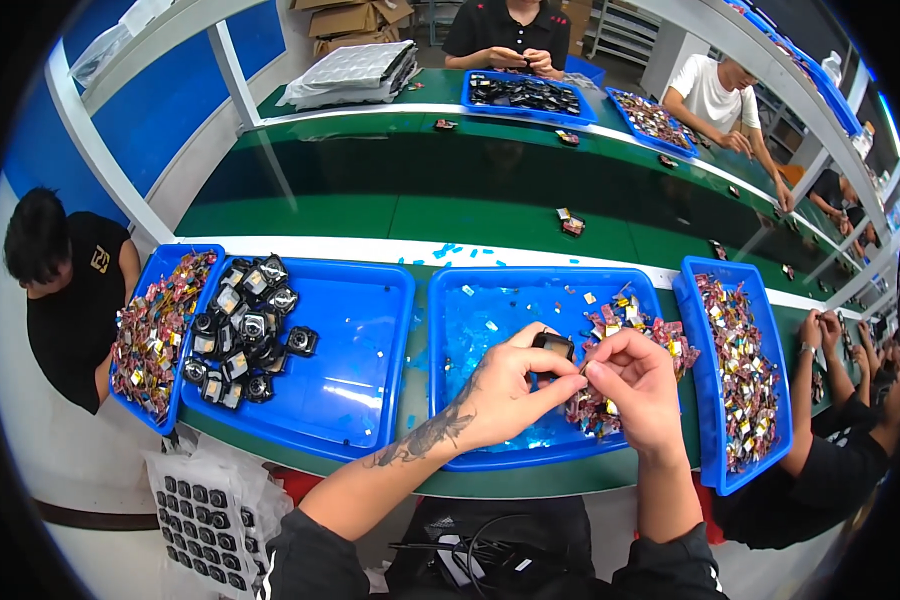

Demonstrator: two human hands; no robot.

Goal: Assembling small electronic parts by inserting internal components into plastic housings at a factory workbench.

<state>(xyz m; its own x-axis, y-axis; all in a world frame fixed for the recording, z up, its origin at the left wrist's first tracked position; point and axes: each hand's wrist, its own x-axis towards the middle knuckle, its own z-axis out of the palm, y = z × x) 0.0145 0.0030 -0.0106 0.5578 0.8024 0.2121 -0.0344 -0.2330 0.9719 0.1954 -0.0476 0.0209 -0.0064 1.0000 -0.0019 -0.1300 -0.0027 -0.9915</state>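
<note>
My left hand (505, 390), at the end of a tattooed forearm, is closed around a small black camera housing (553, 345). Beside it my right hand (638, 385) is closed in a pinch, its thumb and fingertips meeting the left fingertips just below the housing. What sits between those fingertips is too small to name. Both hands are over a blue tray (450, 460) with scraps of blue film (467, 345) and a heap of small red, yellow and white electronic parts (678, 345), partly hidden by my hands.
Left, a blue tray (395, 350) holds black camera units (253, 325). Blue bins of small parts (165, 340) (740, 370) flank both trays. Beyond runs a green conveyor (450, 190) with scattered pieces. Co-workers sit across, left and right. A clear-wrapped tray of black units (205, 525) stands low left.
</note>
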